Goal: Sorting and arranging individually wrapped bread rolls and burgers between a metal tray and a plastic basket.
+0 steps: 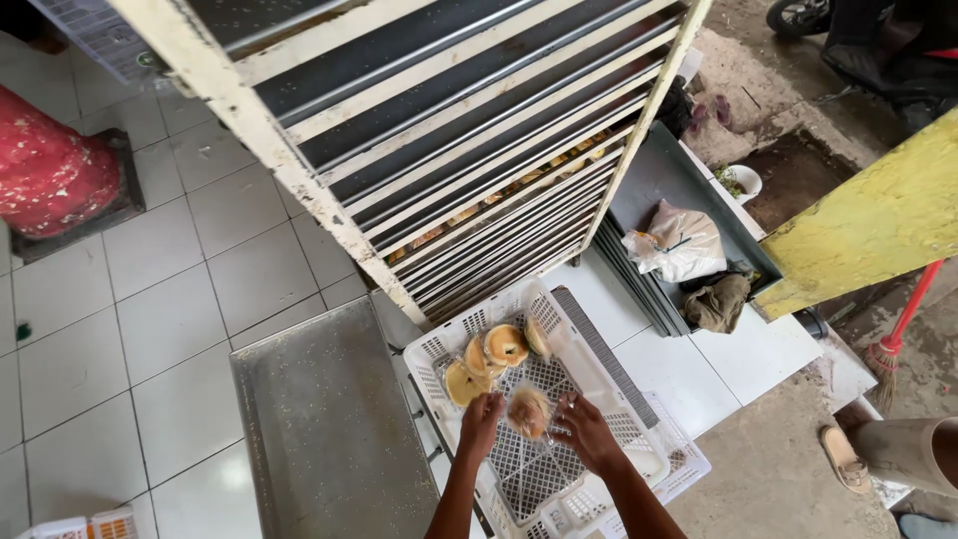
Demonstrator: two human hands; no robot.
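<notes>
Both my hands reach down over a white plastic crate point(582, 365) on the floor. My left hand point(480, 423) and my right hand point(586, 431) together hold a wrapped round bun point(529, 410), blurred, just above the crate's mesh bottom. Several wrapped golden buns point(491, 353) stand on edge in a row at the crate's far end. A tall white tray rack point(439, 130) rises directly behind the crate, with more baked goods on its lower shelves.
A flat metal baking tray point(329, 429) lies on the tiles to the left of the crate. Stacked dark trays point(659, 190) with a plastic bag lean at the right. A red gas cylinder point(50, 170) stands far left. Another person's sandalled foot point(843, 457) is at the right.
</notes>
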